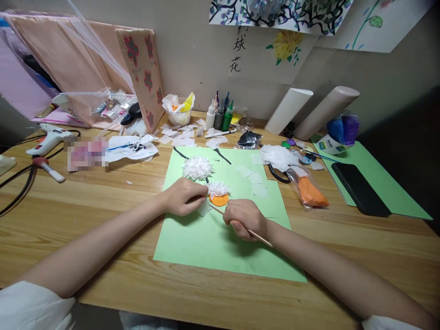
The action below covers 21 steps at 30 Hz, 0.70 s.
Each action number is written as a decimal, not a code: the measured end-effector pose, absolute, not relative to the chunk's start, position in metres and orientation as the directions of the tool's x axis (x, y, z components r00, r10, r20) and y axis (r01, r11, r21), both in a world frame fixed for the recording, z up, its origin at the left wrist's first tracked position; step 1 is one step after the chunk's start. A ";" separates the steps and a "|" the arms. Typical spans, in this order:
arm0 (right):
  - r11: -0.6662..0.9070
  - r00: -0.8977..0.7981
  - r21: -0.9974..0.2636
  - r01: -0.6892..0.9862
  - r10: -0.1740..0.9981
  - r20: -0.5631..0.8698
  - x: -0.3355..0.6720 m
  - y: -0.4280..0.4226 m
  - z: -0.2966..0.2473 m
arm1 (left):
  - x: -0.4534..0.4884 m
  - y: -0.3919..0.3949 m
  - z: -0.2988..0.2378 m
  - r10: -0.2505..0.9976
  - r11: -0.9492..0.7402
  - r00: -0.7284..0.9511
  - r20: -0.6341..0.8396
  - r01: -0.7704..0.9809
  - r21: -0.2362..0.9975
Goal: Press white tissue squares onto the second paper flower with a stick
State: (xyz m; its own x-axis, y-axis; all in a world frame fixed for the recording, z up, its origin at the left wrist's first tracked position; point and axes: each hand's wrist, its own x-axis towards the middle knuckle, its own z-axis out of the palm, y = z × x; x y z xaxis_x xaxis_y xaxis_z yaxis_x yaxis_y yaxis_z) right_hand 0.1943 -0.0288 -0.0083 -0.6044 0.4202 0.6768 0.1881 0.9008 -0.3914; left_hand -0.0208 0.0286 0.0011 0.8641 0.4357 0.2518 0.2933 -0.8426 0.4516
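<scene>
A light green paper sheet [220,243] lies on the wooden desk. On it sit a finished white tissue flower [197,167] and an orange clay disc [219,200] partly covered with white tissue tufts. My left hand [182,196] is closed, pinching a small white tissue square [204,209] just left of the disc. My right hand [245,217] grips a thin wooden stick [240,226] whose tip points at that square.
Loose tissue squares [254,176] lie on the sheet and behind it. Paint bottles [220,114], a bowl [178,114], scissors [277,174], bagged orange clay [309,192], a black phone [359,188] and a glue gun [50,140] surround the work.
</scene>
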 end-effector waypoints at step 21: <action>0.862 -0.641 -0.294 0.413 0.504 0.579 0.190 -0.026 -0.011 | -0.018 0.029 -0.006 0.485 -0.867 0.782 0.390 0.488 0.100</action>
State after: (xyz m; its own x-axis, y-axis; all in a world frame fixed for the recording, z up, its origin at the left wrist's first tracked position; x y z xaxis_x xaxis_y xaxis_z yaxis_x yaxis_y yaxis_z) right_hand 0.1898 -0.0260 -0.0110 -0.6408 0.5045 0.5786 0.4127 0.8620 -0.2944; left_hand -0.0177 0.0286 -0.0062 0.7824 0.4853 0.3903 0.4880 -0.8671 0.0998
